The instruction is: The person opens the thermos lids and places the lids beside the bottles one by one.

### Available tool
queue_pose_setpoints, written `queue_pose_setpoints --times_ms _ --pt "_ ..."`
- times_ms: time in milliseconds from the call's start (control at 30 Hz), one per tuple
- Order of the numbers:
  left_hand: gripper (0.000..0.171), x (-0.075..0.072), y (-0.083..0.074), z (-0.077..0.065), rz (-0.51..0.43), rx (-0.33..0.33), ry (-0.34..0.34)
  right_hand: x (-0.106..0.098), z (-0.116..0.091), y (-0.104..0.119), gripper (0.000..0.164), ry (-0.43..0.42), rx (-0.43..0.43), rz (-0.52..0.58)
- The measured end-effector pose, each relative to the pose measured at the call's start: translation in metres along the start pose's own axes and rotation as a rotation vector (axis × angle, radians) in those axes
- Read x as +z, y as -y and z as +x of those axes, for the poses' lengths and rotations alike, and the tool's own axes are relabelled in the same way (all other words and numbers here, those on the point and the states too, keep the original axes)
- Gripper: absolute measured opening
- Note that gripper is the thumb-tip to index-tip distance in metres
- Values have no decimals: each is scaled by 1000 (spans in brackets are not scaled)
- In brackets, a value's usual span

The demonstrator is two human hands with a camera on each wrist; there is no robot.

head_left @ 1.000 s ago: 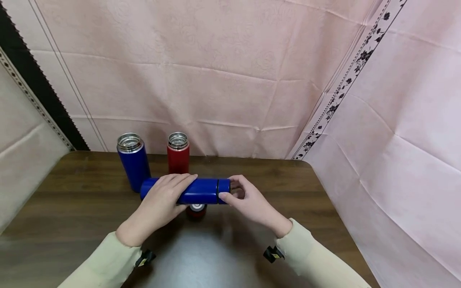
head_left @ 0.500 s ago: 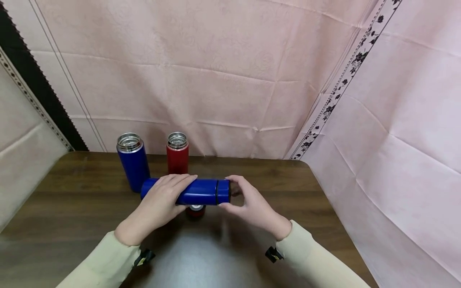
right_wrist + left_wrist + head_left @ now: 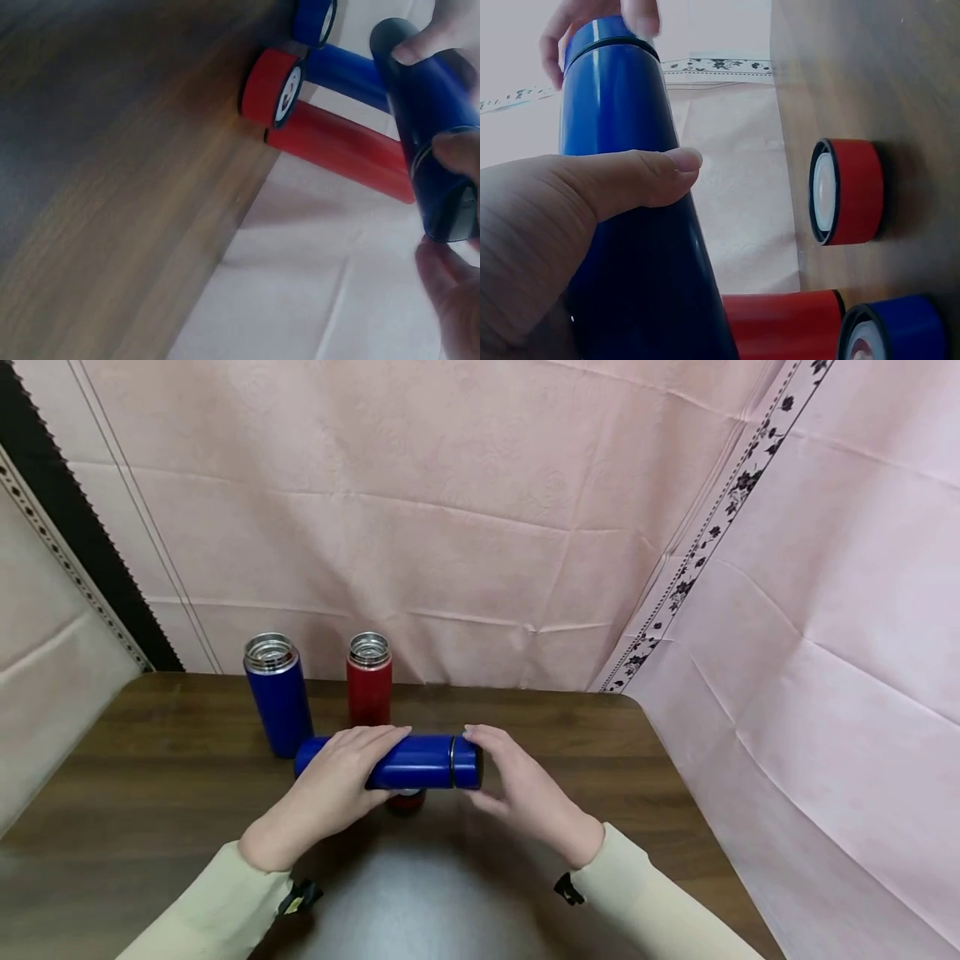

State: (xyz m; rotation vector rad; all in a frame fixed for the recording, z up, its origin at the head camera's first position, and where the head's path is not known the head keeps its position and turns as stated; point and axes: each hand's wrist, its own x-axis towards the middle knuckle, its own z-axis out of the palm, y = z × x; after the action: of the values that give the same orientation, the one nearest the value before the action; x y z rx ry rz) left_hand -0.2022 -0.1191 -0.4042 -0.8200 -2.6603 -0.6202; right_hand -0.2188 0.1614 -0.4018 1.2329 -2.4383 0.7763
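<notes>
A blue thermos bottle [image 3: 420, 762] lies level above the table, cap end toward the right. My left hand [image 3: 341, 777] grips its body, thumb on the near side and fingers over the top. At the other end, my right hand [image 3: 532, 797] has fingertips and thumb on opposite sides of the blue cap [image 3: 467, 763]. A thin dark seam shows between cap and body. In the left wrist view the thumb [image 3: 649, 176] of my left hand presses along the bottle's side.
An uncapped blue bottle [image 3: 279, 706] and an uncapped red bottle [image 3: 370, 689] stand upright at the back left. A red cap [image 3: 859, 191] and another blue cap [image 3: 911, 330] sit on the wooden table [image 3: 600, 760]. Pink cloth [image 3: 480, 568] hangs behind.
My right hand has turned around the cap, its fingers shifting up and left along the cap's top and the thumb slipping lower. My left hand keeps its grip, nearly still.
</notes>
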Motion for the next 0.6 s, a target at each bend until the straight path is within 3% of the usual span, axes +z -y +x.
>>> queue_pose_setpoints --times_ms 167,267,333,467,600 --pt "83 3 -1 0 21 7 -18 -3 2 6 81 31 308 330" --pt "85 4 -2 0 36 12 -29 -6 3 8 69 69 471 446" --pt "85 4 -2 0 46 23 -33 -8 4 8 62 94 543 468" --pt "86 4 -2 1 57 41 -32 -10 3 7 53 113 598 426" --pt "86 6 -3 1 59 46 -21 -9 0 7 55 101 552 399"
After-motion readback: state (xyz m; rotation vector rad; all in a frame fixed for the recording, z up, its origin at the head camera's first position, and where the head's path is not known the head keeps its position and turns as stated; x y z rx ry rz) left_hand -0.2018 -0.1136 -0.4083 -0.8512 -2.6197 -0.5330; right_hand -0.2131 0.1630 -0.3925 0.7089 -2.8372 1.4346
